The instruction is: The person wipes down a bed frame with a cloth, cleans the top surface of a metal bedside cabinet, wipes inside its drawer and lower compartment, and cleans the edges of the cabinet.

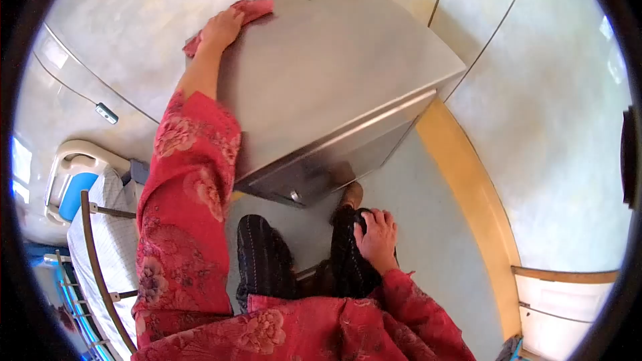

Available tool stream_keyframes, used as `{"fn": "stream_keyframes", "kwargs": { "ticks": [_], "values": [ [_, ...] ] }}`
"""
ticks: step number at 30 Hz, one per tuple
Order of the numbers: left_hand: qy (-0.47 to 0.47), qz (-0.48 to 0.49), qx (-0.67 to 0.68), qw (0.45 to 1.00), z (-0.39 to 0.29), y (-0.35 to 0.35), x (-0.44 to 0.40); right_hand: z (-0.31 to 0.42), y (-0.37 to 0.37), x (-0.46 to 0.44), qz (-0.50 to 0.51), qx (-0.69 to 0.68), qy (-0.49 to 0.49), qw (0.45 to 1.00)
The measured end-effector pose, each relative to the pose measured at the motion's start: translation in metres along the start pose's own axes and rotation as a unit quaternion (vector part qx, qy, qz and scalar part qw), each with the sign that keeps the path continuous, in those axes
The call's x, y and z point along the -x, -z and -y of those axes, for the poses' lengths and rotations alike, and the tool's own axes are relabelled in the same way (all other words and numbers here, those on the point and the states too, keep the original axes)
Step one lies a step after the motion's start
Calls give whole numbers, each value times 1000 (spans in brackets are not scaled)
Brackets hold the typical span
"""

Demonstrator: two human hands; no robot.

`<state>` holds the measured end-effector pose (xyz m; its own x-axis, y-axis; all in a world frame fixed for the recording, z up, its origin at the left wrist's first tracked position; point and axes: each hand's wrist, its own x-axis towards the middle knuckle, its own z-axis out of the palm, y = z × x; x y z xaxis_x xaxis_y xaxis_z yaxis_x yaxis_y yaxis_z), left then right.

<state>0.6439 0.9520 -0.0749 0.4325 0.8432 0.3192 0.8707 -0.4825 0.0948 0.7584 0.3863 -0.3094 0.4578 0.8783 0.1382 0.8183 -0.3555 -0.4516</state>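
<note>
Stretched far forward, my left hand presses a crumpled red cloth against the top of a grey metal cabinet, at its far left edge. Cloth sticks out on both sides of the hand, and part of it is hidden under the palm. My right hand rests on my right knee in dark trousers, its fingers spread and holding nothing. Below the cabinet top is a front door with a small round lock, close to my knees.
At the left stands a hospital bed with a brown side rail. A cable with a small grey control hangs on the wall. A yellow skirting strip curves along the right wall toward a white low cupboard.
</note>
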Motion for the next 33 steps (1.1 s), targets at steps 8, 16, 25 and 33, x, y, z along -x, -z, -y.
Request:
{"fn": "stream_keyframes", "kwargs": {
  "ticks": [8, 16, 25, 33],
  "values": [
    [-107, -52, 28, 993, 37, 30, 86, 13, -5, 19, -7, 14, -6, 1000],
    [-325, -70, 199, 922, -48, 96, 263, 23, -15, 27, 17, 38, 3, 999],
    [-450, 31, 327, 831, -104, 104, 278, 32, -21, 16, 53, 60, 3, 997],
    [-454, 41, 288, 842, -176, 22, 121, 29, -19, 3, 8, 24, 33, 999]
  ]
}}
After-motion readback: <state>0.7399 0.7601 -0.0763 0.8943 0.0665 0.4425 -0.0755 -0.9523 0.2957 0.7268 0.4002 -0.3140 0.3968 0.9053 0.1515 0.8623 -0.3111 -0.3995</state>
